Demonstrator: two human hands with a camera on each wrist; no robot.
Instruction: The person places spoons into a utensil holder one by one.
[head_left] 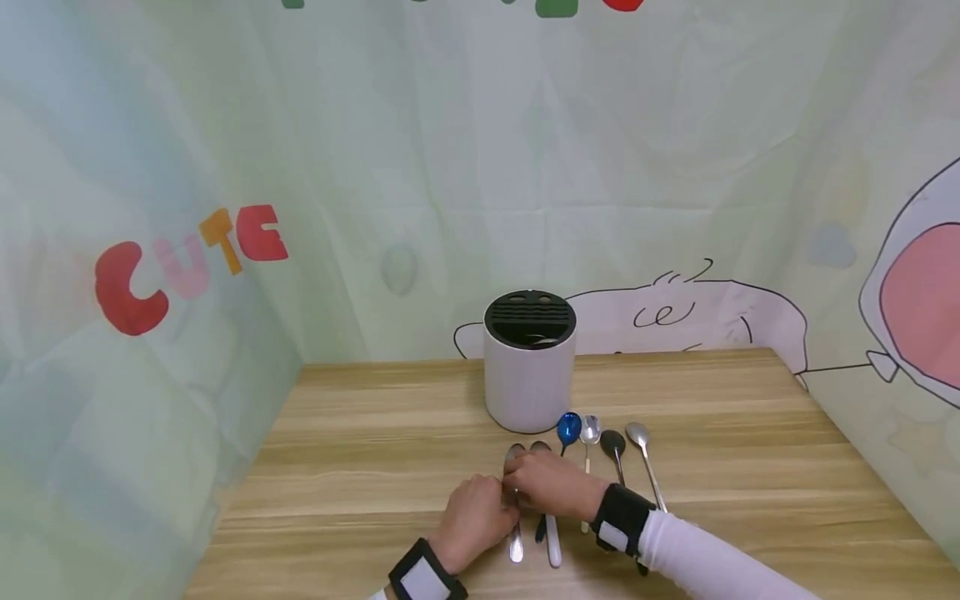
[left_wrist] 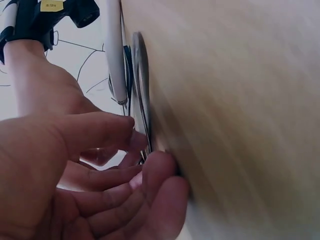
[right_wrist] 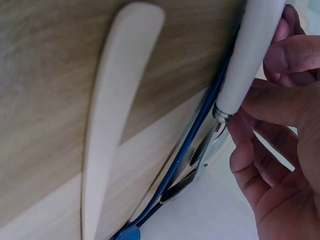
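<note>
Silver, the leftmost spoon (head_left: 516,547) at lower centre runs near-vertical in the frame, bowl toward the top; the left hand's (head_left: 476,518) fingers pinch its middle (whether the right hand's (head_left: 553,483) do, I cannot tell).

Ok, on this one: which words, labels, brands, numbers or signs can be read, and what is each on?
"CUTE": on the backdrop, at left.
Yellow label on the black wrist device: too small to read.
Coloured shapes at the head view's top: cut off, unreadable.

Cartoon-printed cloth booth (head_left: 435,150), wooden table (head_left: 360,433)
</note>
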